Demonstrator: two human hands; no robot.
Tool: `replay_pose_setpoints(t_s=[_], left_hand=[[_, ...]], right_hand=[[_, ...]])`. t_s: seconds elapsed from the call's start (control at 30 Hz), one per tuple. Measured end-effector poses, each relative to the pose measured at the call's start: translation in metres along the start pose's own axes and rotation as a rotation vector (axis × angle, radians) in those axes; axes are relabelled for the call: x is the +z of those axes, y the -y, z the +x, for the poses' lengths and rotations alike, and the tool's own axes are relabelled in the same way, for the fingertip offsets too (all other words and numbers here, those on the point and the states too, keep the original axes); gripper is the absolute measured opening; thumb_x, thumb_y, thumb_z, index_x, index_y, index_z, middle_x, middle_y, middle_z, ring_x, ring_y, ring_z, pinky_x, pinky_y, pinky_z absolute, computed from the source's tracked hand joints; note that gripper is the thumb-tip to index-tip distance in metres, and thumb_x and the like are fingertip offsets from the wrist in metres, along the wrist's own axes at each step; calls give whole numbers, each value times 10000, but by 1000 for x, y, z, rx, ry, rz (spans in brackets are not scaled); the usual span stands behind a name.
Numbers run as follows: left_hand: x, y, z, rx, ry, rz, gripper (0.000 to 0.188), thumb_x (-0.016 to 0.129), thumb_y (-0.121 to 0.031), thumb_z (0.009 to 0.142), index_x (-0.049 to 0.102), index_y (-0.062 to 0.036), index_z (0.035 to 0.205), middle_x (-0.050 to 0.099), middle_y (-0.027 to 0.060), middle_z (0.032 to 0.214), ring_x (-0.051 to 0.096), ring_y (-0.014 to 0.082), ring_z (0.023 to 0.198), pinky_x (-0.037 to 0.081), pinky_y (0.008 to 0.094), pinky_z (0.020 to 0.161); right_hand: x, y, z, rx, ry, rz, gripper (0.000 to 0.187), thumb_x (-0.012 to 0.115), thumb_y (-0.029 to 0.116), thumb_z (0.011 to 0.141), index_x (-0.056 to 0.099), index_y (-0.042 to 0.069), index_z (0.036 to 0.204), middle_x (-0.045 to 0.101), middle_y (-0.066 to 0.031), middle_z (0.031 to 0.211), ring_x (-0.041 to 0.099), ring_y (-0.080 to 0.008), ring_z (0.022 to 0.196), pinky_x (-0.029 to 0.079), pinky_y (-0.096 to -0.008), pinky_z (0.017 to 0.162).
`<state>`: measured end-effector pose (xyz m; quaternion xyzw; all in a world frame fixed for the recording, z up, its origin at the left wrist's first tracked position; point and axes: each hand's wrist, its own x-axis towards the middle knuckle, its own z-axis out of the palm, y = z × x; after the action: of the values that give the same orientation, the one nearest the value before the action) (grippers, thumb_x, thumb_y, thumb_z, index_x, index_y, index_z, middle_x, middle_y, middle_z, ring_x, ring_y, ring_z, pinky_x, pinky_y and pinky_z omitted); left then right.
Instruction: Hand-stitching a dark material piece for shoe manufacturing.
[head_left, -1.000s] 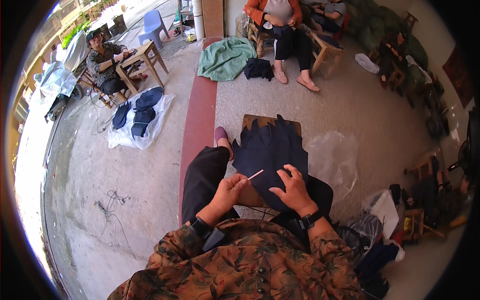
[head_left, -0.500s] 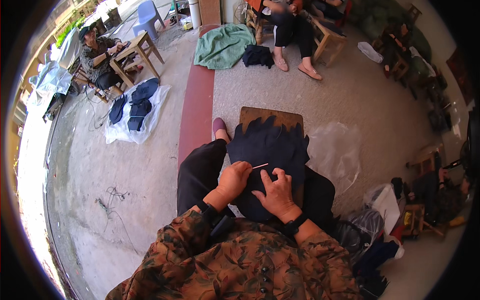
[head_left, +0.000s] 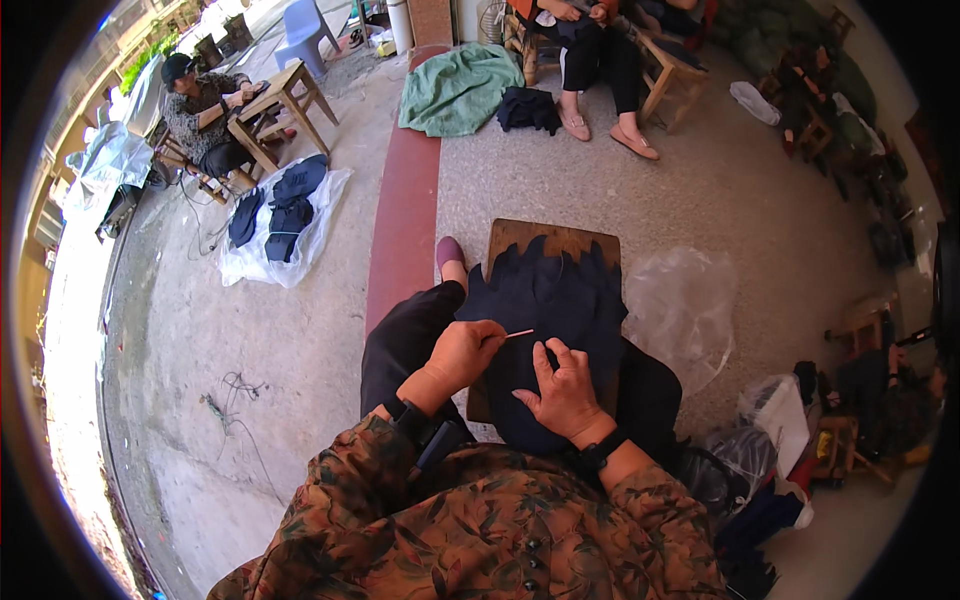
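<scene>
A stack of dark navy cloth pieces (head_left: 555,290) with pointed, fanned edges lies over a wooden stool (head_left: 595,240) between my knees. My left hand (head_left: 458,358) is closed in a pinch on a thin pale stick (head_left: 520,333), whose tip points right across the cloth. Just right of that tip, my right hand (head_left: 568,395) rests on the cloth, thumb and forefinger spread apart and the other fingers bent. Nothing shows in its grasp. The cloth's lower part runs beneath my hands toward my lap.
A clear plastic sheet (head_left: 685,315) lies right of the stool. Green cloth (head_left: 460,90) and a dark bundle (head_left: 528,109) are on the floor ahead. At far left a person works at a wooden stool (head_left: 285,110), near dark pieces on white plastic (head_left: 235,265). Bags (head_left: 745,450) sit at right.
The whole view has shifted slightly. My left hand still pinches the stick, and my right hand stays beside it on the cloth. The person at far left has lowered their head.
</scene>
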<state>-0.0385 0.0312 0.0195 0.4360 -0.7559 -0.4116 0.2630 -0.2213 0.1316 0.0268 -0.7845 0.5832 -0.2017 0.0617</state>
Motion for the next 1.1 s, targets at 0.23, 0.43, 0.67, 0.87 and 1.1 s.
replay_pose_setpoints(t_s=[0.23,0.43,0.67,0.87,1.1], left_hand=[[-20,-14,30,77,133,276,121,603,-161,817,693,-79,822,663,142,760,647,337,737,516,408,664],[-2,0,42,108,213,251,84,622,-119,809,671,-51,809,662,132,772,651,318,746,517,377,669],[26,-8,35,316,142,311,80,644,-158,800,643,-81,823,647,102,719,656,305,717,515,381,621],[23,-12,22,442,-24,496,250,711,-189,731,624,-69,933,612,82,869,596,276,863,484,362,774],[25,-16,16,366,-63,430,305,733,-202,707,631,-84,969,575,76,990,545,279,939,457,365,834]], right_hand=[[-1,-4,5,-44,24,-11,685,700,398,761,524,-97,1201,518,-214,1175,453,-261,1012,344,-381,838],[-3,-6,5,-77,18,13,676,699,396,757,529,-92,1192,583,-197,1064,453,-228,1060,338,-391,815],[6,-6,0,-144,36,9,628,723,368,726,552,-50,1162,563,-167,1086,465,-239,1062,340,-390,826],[11,-21,4,56,-136,334,479,712,136,732,546,-3,1159,513,-180,1146,527,-321,995,422,-404,856],[11,-24,31,274,-165,192,262,650,-1,737,541,11,976,517,-188,974,587,-369,852,499,-412,744]])
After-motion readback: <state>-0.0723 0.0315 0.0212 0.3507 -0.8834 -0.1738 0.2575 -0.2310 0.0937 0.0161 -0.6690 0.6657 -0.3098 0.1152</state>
